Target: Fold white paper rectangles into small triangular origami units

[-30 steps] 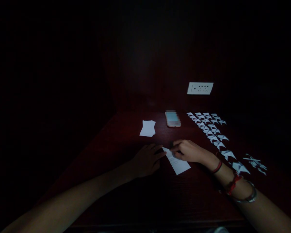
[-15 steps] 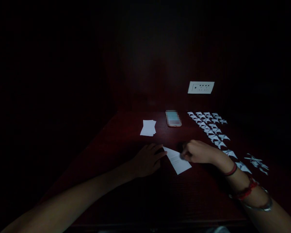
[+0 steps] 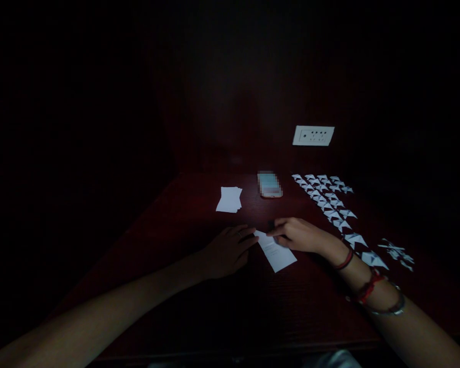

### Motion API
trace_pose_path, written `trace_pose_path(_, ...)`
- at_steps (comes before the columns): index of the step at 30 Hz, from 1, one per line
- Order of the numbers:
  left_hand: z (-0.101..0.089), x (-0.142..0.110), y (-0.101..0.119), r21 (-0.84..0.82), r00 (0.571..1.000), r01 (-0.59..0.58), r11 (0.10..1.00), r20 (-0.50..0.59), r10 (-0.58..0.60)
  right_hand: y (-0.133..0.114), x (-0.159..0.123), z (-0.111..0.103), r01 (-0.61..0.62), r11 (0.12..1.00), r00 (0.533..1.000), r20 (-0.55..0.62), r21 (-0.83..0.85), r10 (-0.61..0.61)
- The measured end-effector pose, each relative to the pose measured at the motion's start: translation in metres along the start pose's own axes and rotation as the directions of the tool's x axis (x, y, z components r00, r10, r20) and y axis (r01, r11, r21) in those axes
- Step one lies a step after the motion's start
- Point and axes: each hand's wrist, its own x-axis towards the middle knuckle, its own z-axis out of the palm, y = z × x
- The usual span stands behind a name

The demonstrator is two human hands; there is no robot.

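Observation:
A small sheet of white paper [image 3: 279, 259] with faint printed lines lies on the dark red table, its upper part seemingly folded over. At its upper left corner rest the outstretched fingertips of my left hand [image 3: 230, 251], which lies low and flat with a ring on one finger. My right hand [image 3: 297, 235] is over the paper's upper right edge. Its index finger is stretched toward the top of the sheet and its thumb side is apart below; the other fingers are partly curled and hidden. Neither hand lifts the paper.
Beyond the hands lies a stack of white paper sheets [image 3: 229, 199]. A phone [image 3: 270, 185] with a blurred screen is near the back wall. Several folded paper pieces [image 3: 331, 203] run in rows at the right, beside a heap of paper scraps [image 3: 397, 253]. A socket plate [image 3: 313, 136] is on the wall.
My right hand has slid up and left along the paper's edge, its index finger now stretched out rather than curled. My left hand stays at the corner. The view has shifted slightly.

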Motion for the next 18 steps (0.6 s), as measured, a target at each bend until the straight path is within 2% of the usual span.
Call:
trace_pose_path(5, -0.001, 0.000, -0.001, -0.007, 1.000, 0.010, 1.000, 0.002, -0.010, 0.001, -0.006, -0.009, -0.010, 0.999, 0.997, 0.072, -0.038, 0.013)
trace_pose_path(10, -0.002, 0.000, -0.003, -0.004, 1.000, 0.027, 1.000, 0.012, -0.027, 0.002, -0.011, -0.017, -0.072, 0.997, 0.988, 0.138, 0.031, 0.067)
trace_pose_path(18, -0.004, 0.000, -0.003, -0.011, 1.000, 0.018, 1.000, -0.016, -0.018, 0.005, -0.012, -0.019, -0.040, 0.993, 0.983, 0.184, 0.112, 0.019)
